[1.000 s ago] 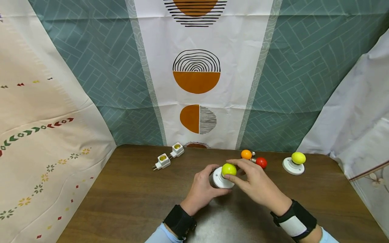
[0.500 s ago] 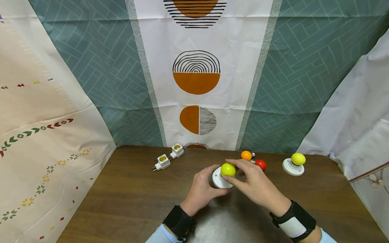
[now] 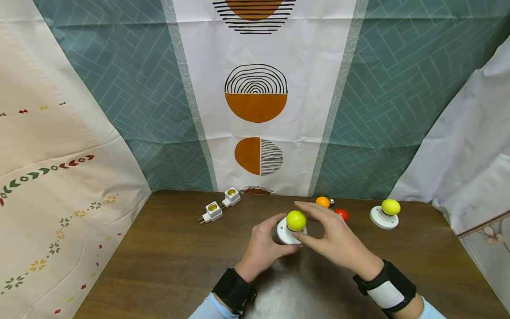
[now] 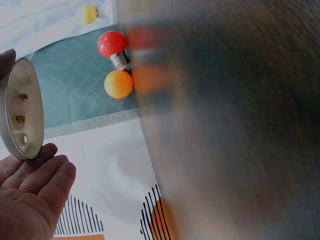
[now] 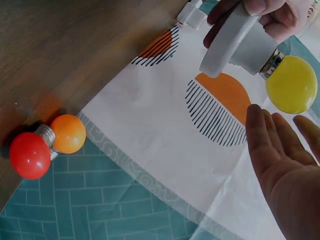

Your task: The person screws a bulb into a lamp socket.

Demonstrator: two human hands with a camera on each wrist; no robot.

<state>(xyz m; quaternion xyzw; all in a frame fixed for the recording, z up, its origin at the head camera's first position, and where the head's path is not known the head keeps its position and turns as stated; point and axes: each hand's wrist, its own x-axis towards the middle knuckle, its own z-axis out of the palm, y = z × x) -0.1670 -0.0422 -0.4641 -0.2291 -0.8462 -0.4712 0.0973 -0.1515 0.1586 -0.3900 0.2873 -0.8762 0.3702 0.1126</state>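
Above the table my left hand [image 3: 260,246] grips a white round lamp holder [image 3: 284,235] by the edge of its base. A yellow bulb [image 3: 296,220] sits in its socket, with some metal thread showing at the neck in the right wrist view. My right hand [image 3: 338,237] is beside the bulb, thumb and fingers spread around it. The right wrist view has those straight fingers [image 5: 260,135] just off the yellow glass. From the left wrist, the hollow underside of the base [image 4: 31,110] shows brass screws.
A second lamp holder [image 3: 384,221] with a yellow bulb [image 3: 391,207] stands at the back right. An orange bulb [image 3: 322,202] and a red bulb [image 3: 341,215] lie behind my right hand. Two white plug-in sockets [image 3: 212,212] lie at the back left, before a hanging cloth [image 3: 303,110].
My right fingers and thumb have spread away from the yellow bulb they were holding. The lamp holder, still in my left hand, has shifted slightly left and tilts more upright.
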